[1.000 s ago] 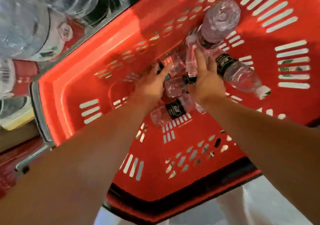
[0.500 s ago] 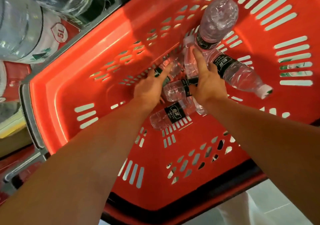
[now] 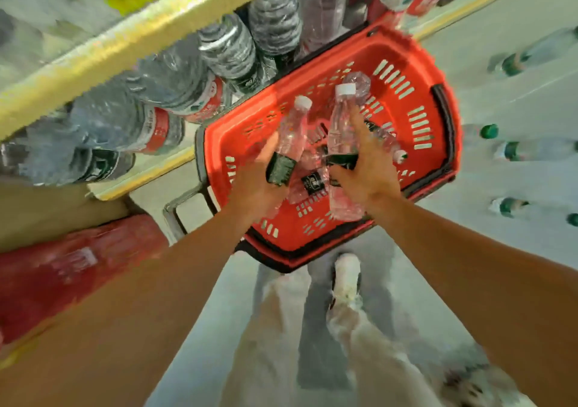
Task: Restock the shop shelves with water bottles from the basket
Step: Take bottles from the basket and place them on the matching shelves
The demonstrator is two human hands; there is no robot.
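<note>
A red plastic basket [image 3: 416, 71] sits on the floor below the shelves. My left hand [image 3: 259, 184] grips a small clear water bottle [image 3: 292, 134] with a white cap and dark label, lifted above the basket. My right hand [image 3: 367, 168] grips a second small water bottle [image 3: 339, 125] of the same kind, held upright beside the first. More small bottles [image 3: 312, 181] lie on the basket floor under my hands, partly hidden. One further bottle [image 3: 359, 82] lies near the basket's far wall.
Yellow-edged shelves [image 3: 131, 37] at the left carry large water jugs [image 3: 150, 125] with red labels. Green-capped bottles [image 3: 506, 150] stand on the floor at the right. My legs and a white shoe [image 3: 345, 278] are just behind the basket.
Both hands have closed on a bottle each and lifted them out of the pile. The view has pulled back and up, showing the whole basket, shelves and floor.
</note>
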